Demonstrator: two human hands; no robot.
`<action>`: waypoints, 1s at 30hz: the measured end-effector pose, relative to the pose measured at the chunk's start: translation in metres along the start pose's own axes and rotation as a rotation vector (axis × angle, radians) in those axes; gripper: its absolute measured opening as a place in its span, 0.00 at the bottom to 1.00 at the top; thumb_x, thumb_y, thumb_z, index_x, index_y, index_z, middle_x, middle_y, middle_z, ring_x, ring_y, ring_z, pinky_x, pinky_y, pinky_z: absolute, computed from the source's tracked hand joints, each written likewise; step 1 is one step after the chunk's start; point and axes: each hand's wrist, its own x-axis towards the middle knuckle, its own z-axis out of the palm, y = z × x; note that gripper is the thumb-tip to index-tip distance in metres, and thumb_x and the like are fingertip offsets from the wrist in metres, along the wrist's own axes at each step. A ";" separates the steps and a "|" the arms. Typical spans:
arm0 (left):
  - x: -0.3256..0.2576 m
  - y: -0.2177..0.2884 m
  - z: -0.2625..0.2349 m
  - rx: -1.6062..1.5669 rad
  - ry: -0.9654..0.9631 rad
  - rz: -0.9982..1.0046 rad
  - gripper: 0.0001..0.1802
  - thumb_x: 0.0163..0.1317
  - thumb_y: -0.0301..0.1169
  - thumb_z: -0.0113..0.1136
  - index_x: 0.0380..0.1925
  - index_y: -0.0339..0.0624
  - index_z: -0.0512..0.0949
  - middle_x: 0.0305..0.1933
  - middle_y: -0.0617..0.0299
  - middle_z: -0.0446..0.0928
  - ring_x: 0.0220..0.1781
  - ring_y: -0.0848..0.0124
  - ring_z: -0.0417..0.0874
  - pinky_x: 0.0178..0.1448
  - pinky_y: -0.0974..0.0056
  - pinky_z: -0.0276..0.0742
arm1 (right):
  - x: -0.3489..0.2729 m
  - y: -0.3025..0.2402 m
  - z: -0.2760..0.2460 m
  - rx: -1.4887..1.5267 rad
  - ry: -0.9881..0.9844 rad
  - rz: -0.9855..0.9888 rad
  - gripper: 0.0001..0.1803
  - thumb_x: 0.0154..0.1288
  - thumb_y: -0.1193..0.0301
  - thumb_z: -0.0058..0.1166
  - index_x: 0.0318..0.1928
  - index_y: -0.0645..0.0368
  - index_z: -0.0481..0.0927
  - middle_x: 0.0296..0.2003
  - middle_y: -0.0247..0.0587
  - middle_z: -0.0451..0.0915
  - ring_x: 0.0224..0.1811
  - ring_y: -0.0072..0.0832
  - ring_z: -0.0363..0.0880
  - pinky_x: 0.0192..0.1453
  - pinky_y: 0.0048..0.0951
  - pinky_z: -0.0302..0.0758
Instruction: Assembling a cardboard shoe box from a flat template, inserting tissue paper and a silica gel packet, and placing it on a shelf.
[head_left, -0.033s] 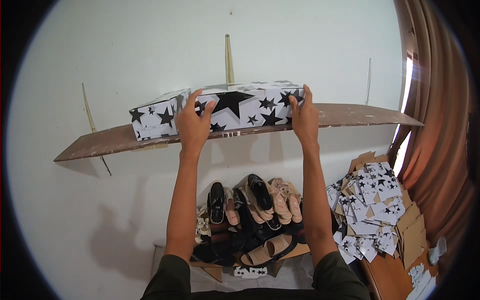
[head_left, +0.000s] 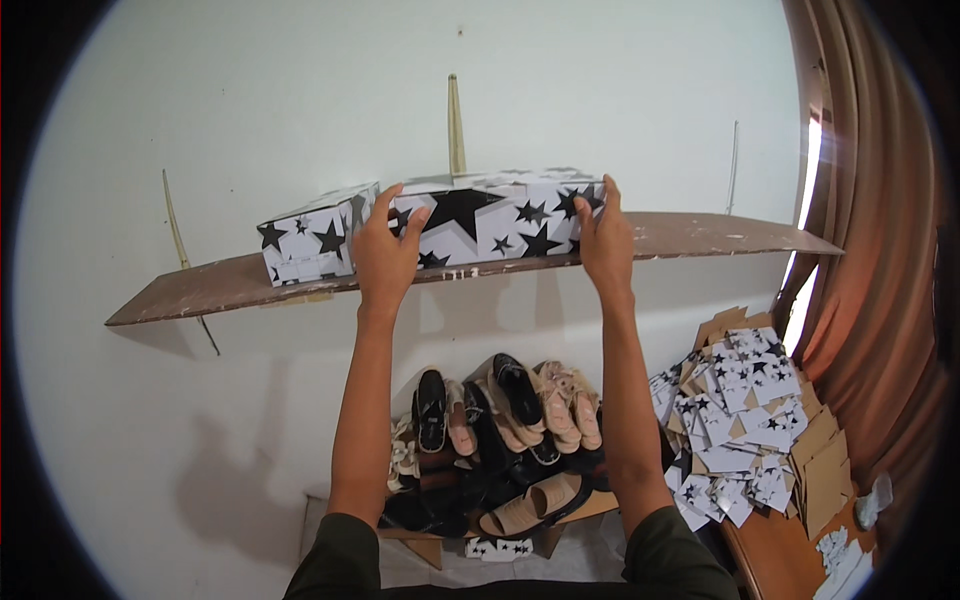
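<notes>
A long white cardboard box (head_left: 490, 222) printed with black and grey stars rests on the brown wall shelf (head_left: 715, 232). My left hand (head_left: 388, 245) grips its left end, thumb on the front face and fingers round the corner. At its right end my right hand (head_left: 605, 240) holds on the same way, thumb in front and fingers along the side. Just left of it, close to my left hand, stands a second star-printed box (head_left: 310, 238) on the shelf, turned at an angle. The back sides of both boxes are hidden.
Below the shelf, several shoes and sandals (head_left: 515, 400) sit piled on a wooden bench (head_left: 590, 505). Flattened star-printed cardboard (head_left: 745, 400) lies heaped at right on an orange-brown table (head_left: 765, 550). A brown curtain (head_left: 860, 220) hangs at the right. Metal brackets (head_left: 456, 125) hold the shelf.
The view has shifted very slightly. Both hands keep their hold on the box, which stays in place on the shelf.
</notes>
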 end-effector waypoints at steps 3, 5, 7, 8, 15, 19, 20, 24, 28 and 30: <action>0.004 -0.006 -0.001 0.047 -0.003 0.044 0.29 0.64 0.48 0.69 0.59 0.44 0.79 0.37 0.46 0.85 0.32 0.55 0.84 0.44 0.54 0.79 | 0.000 -0.008 -0.002 0.040 -0.067 0.042 0.33 0.76 0.60 0.52 0.71 0.69 0.62 0.53 0.68 0.80 0.53 0.60 0.80 0.56 0.49 0.76; 0.000 -0.005 0.000 0.075 -0.021 0.005 0.29 0.65 0.48 0.68 0.61 0.44 0.78 0.38 0.46 0.85 0.35 0.55 0.85 0.46 0.54 0.79 | -0.001 -0.005 -0.002 0.021 -0.079 0.029 0.33 0.76 0.60 0.53 0.71 0.69 0.63 0.53 0.67 0.80 0.54 0.60 0.80 0.56 0.49 0.76; 0.001 -0.001 0.000 0.080 -0.024 0.009 0.30 0.65 0.47 0.67 0.62 0.44 0.77 0.40 0.45 0.85 0.37 0.55 0.85 0.47 0.54 0.80 | -0.002 0.001 -0.003 0.001 -0.045 -0.049 0.34 0.76 0.60 0.53 0.72 0.68 0.62 0.53 0.67 0.80 0.54 0.60 0.80 0.56 0.49 0.77; 0.000 0.001 -0.003 0.081 -0.040 -0.015 0.30 0.65 0.47 0.67 0.62 0.44 0.77 0.40 0.45 0.85 0.37 0.55 0.85 0.47 0.54 0.80 | -0.003 -0.002 -0.003 0.008 -0.043 -0.039 0.34 0.76 0.60 0.53 0.72 0.67 0.61 0.54 0.67 0.79 0.53 0.60 0.80 0.56 0.49 0.77; 0.001 0.004 -0.002 0.066 -0.043 -0.023 0.29 0.65 0.45 0.67 0.62 0.42 0.77 0.39 0.45 0.84 0.37 0.54 0.84 0.48 0.53 0.79 | 0.001 0.002 -0.002 0.006 -0.053 -0.062 0.31 0.75 0.59 0.53 0.71 0.60 0.64 0.49 0.63 0.81 0.49 0.58 0.82 0.51 0.50 0.77; -0.001 0.005 -0.005 0.092 -0.045 -0.019 0.29 0.65 0.44 0.67 0.61 0.41 0.77 0.37 0.45 0.83 0.38 0.52 0.83 0.49 0.53 0.78 | -0.002 0.004 0.000 -0.001 -0.007 -0.130 0.30 0.76 0.58 0.53 0.71 0.58 0.65 0.47 0.61 0.81 0.48 0.58 0.82 0.50 0.51 0.77; -0.001 0.005 0.000 0.074 -0.049 -0.008 0.28 0.65 0.44 0.67 0.61 0.41 0.77 0.38 0.44 0.83 0.39 0.52 0.84 0.49 0.52 0.78 | -0.001 0.012 -0.001 -0.051 0.014 -0.152 0.30 0.76 0.57 0.53 0.71 0.57 0.65 0.49 0.60 0.80 0.47 0.57 0.82 0.49 0.50 0.78; -0.003 0.000 -0.003 0.076 0.014 0.032 0.27 0.63 0.43 0.70 0.59 0.46 0.79 0.35 0.50 0.83 0.34 0.63 0.83 0.42 0.60 0.78 | -0.005 -0.001 -0.003 -0.087 -0.060 -0.019 0.31 0.76 0.56 0.52 0.73 0.54 0.63 0.55 0.60 0.74 0.45 0.54 0.83 0.45 0.49 0.81; 0.000 0.016 -0.008 0.040 -0.058 -0.069 0.28 0.63 0.47 0.69 0.59 0.45 0.79 0.38 0.46 0.85 0.35 0.55 0.85 0.45 0.56 0.79 | 0.002 0.000 -0.001 -0.080 -0.046 -0.015 0.32 0.76 0.56 0.52 0.73 0.56 0.63 0.56 0.64 0.71 0.42 0.56 0.84 0.45 0.49 0.81; -0.001 0.017 -0.008 0.121 -0.020 0.000 0.28 0.63 0.48 0.68 0.59 0.46 0.79 0.38 0.47 0.85 0.36 0.56 0.85 0.44 0.56 0.79 | 0.006 -0.004 0.001 -0.009 -0.093 0.020 0.33 0.75 0.57 0.54 0.72 0.58 0.64 0.55 0.66 0.70 0.49 0.57 0.81 0.50 0.50 0.79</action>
